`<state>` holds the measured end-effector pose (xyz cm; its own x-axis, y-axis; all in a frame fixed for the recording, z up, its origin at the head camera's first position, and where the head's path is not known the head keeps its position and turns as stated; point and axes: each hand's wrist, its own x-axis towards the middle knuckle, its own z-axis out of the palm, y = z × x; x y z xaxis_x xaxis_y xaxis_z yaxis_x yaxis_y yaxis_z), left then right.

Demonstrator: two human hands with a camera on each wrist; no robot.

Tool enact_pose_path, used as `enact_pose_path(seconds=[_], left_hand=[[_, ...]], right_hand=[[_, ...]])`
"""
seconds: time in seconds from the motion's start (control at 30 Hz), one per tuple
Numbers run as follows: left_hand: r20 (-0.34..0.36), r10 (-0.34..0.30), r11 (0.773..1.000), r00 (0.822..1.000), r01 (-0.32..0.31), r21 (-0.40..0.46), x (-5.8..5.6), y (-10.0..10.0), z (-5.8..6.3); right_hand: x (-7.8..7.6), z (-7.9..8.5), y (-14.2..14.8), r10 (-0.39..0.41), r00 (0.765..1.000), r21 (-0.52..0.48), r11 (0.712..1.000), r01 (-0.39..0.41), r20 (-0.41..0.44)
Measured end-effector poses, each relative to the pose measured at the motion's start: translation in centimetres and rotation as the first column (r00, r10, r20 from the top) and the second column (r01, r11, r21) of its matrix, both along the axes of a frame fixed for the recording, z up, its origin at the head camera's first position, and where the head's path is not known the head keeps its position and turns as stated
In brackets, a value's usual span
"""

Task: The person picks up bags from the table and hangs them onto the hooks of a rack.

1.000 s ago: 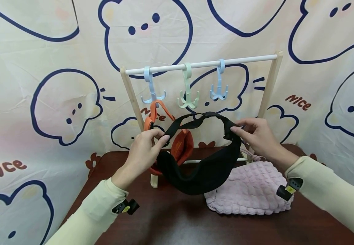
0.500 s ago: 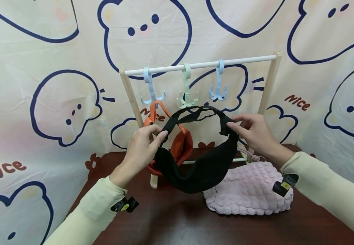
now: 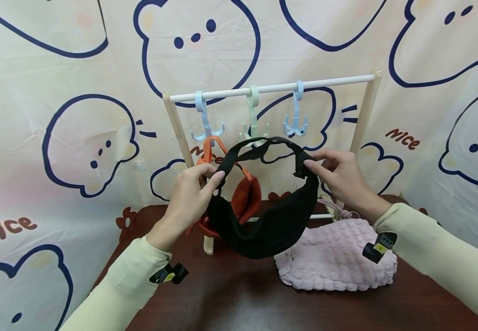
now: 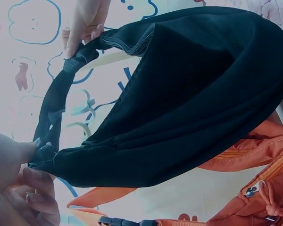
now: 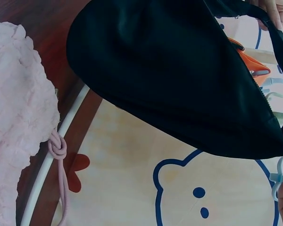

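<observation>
A black zippered shoulder bag is held up between both hands, its strap arched above the sagging body. Thumb and fingers of the left hand pinch the strap on the left side. On the other side, the right hand pinches it where strap meets body. The strap's top overlaps the light green hook in the head view. In the left wrist view the zipper shows along the bag's opening. Behind the left hand, an orange bag hangs by its strap from the left blue hook.
The hooks hang from the white bar of a wooden-legged rack, with another blue hook on the right. A pink quilted bag lies on the dark brown table. A cartoon-print cloth forms the backdrop.
Both hands have raised the black shoulder bag slightly and shifted it a little left, so its strap now overlaps the green hook. The orange and pink bags stay put.
</observation>
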<state>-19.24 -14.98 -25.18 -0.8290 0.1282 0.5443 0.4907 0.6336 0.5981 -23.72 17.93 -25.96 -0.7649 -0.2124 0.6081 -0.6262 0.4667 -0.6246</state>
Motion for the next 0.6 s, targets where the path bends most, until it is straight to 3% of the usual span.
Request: enact_pose_path(seconds=[0.6], left_hand=[[-0.058,0.008,0.999,0.998,-0.005,0.046,-0.5,0.4,0.5]], right_hand=[[-1.1,0.6,-1.5,0.008,0.996,-0.084,0.996,-0.016,-0.092]])
